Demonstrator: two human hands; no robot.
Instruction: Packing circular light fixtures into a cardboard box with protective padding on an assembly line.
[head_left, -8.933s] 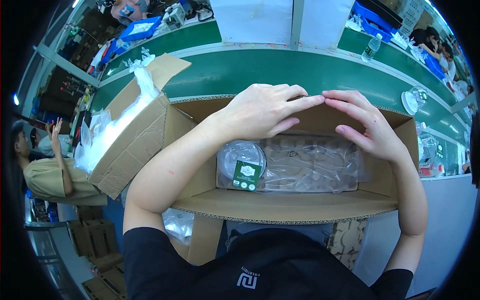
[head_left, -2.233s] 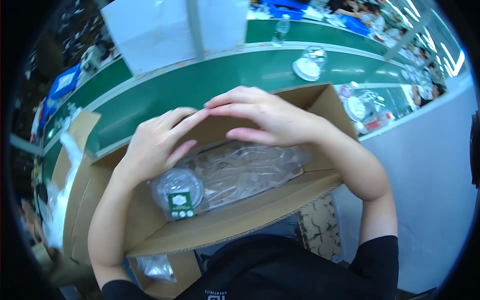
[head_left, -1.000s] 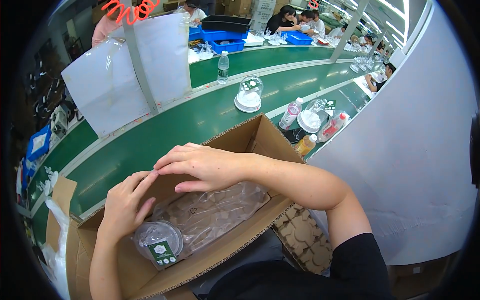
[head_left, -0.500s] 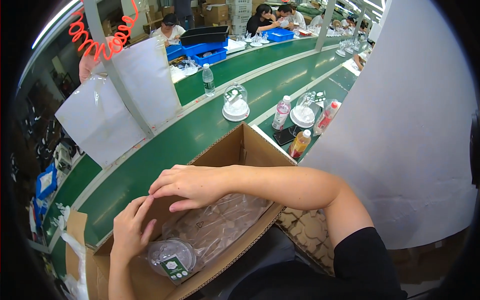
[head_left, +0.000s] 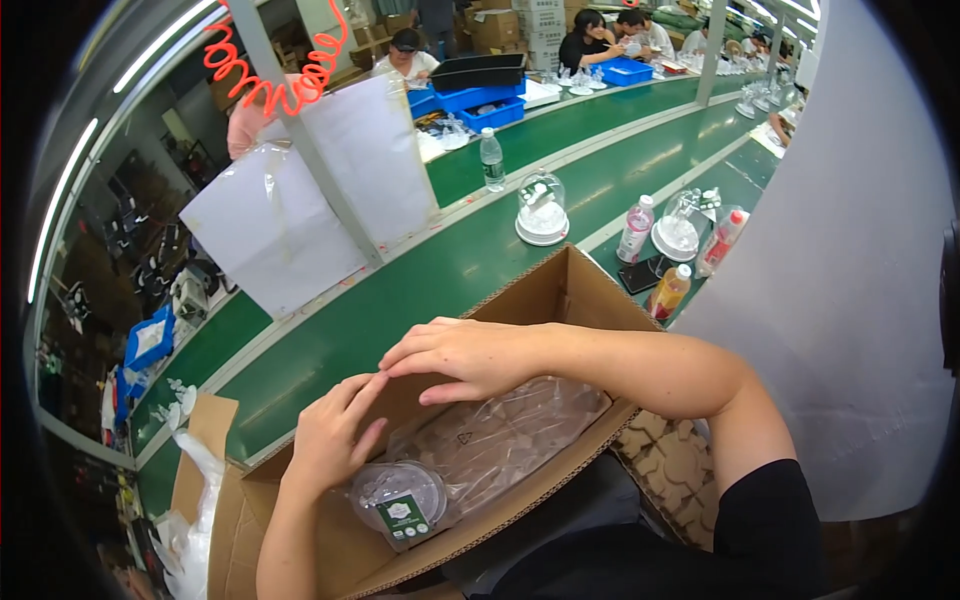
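Both hands are inside an open cardboard box [head_left: 560, 300] that rests against the near edge of a green conveyor belt [head_left: 420, 290]. The left hand [head_left: 335, 440] lies flat with its fingers spread a little, palm down on the inner far wall of the box, gripping nothing. The right hand [head_left: 465, 355], at about 1 o'clock from the left one, reaches across with fingers stretched out and close together, palm down, its fingertips touching those of the left hand; it holds nothing either. Below the hands, filling the box floor, lies a clear plastic bag [head_left: 500, 440], and at 5 o'clock from the left hand sits a round clear plastic dome with a green label [head_left: 400, 500], just beside the wrist. Compared with half a second ago the hands keep nearly the same pose, but the view has swung further up and to the right, so the box now sits lower in the picture and more of the belt shows. On the belt at 12 o'clock stands a clear dome on a white base [head_left: 542, 210], with drink bottles [head_left: 636, 228] to its right.
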